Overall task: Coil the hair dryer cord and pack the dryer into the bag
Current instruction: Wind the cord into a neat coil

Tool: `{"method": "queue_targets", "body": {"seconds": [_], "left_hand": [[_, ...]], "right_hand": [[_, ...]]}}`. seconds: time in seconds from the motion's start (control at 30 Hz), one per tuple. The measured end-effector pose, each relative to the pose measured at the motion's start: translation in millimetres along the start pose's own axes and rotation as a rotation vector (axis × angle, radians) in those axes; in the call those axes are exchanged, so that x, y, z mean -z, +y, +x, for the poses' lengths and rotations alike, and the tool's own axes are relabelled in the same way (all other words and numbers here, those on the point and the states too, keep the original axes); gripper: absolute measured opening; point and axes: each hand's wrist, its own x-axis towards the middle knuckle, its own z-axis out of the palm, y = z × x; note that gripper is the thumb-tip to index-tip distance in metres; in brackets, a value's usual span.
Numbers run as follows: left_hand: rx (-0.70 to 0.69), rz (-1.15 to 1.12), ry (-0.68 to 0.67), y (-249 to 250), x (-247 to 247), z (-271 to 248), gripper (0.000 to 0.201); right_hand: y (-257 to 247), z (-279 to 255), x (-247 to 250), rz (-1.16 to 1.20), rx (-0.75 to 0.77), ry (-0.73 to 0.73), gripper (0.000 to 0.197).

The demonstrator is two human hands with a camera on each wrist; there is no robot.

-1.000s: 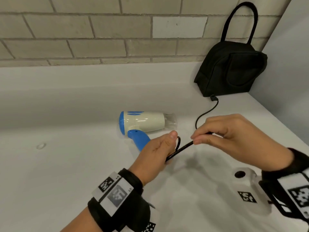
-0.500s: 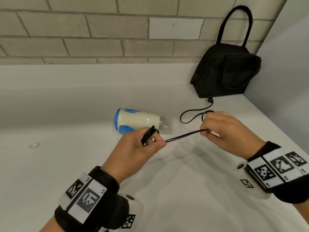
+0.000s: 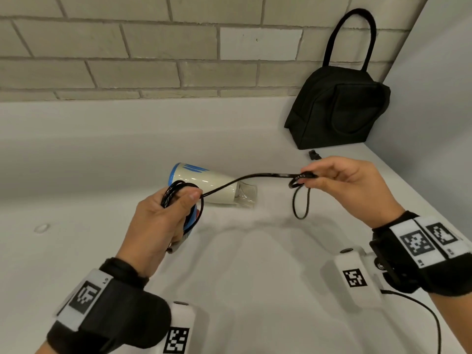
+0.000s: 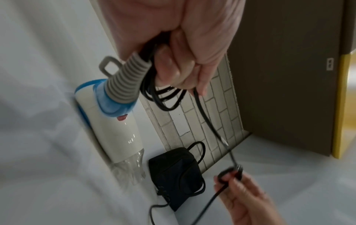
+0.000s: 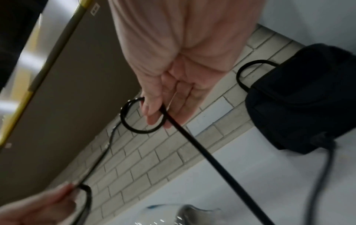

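The left hand (image 3: 158, 221) grips several coiled loops of thin black power cord (image 3: 258, 176); the right hand (image 3: 350, 185) pinches a small loop farther along. The white-and-blue plastic hair dryer (image 3: 217, 186) lies on the white table (image 3: 255, 277). The black fabric handbag (image 3: 339, 111) stands in the far corner.

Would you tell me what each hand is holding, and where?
Left hand grips the coiled loops of the cord near the dryer handle; right hand pinches it farther along.
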Motion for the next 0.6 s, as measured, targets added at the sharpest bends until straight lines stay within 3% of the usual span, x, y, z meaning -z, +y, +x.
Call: {"method": "queue_targets", "body": {"seconds": [0.2,0.33,0.5,0.6], "left_hand": [[-0.078,0.081,0.120,-5.1,-15.2,2.0,0.013],[-0.150,0.220,0.103,-9.1,-23.3,-5.3,0.008],[-0.273,0.315,0.068,-5.7,-32.8,-11.8,0.030],[-0.326,0.510,-0.019,-6.3,-34.7,-10.0,0.025]], "right_hand": [[-21.4,3.5,-22.3,0.099,-0.034,-0.072,0.026],[-25.6,5.2,-35.9,-0.099,-0.048,-0.157,0.019],[-22.5,0.0,-55.2,-0.268,-0.029,-0.297,0.007],[-17.2,-8.0,-69.4,-0.288,-0.008,-0.348,0.004]]}}
